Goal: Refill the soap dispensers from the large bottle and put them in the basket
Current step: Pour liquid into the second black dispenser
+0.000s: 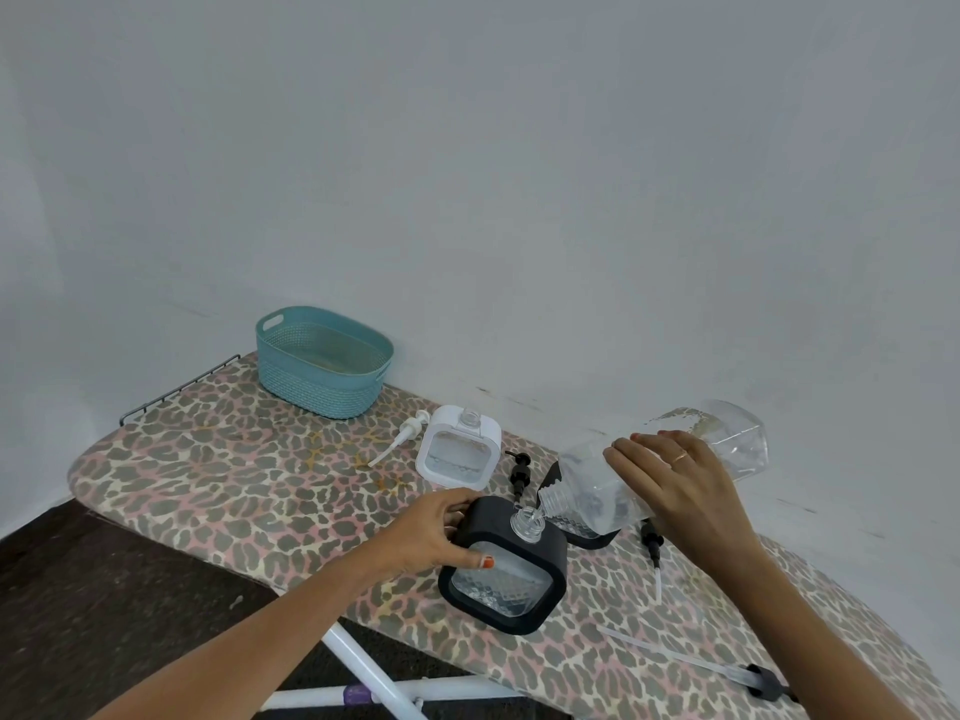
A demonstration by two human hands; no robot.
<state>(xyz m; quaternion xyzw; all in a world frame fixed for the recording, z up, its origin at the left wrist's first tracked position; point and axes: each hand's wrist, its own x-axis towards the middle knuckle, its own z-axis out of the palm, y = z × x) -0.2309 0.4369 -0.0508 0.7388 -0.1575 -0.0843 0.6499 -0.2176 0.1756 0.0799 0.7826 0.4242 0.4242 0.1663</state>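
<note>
Fingers (457,504) of the left hand (431,535) are curling over the upper left corner of a black-framed soap dispenser (506,579), thumb pressing on its clear front. The hand is gripping the dispenser as it is standing on the leopard-print ironing board (208,485). The right hand (675,485) is wrapping round the middle of the large clear bottle (727,433), fingers bent over its top side. It is holding the bottle tipped well over, base raised toward the wall and mouth hanging just above the dispenser's open neck. Whether liquid is running out I cannot tell. A second black dispenser (587,537) is standing just behind, mostly hidden by the bottle. A white dispenser (460,452), neck open, is standing farther back, with a white pump (402,439) lying at its left and a black pump (521,472) at its right. Another black pump (653,548) is lying just beside the right wrist. The teal basket (311,387) is sitting at the board's far left, by the wall, well apart from the black dispensers.
</note>
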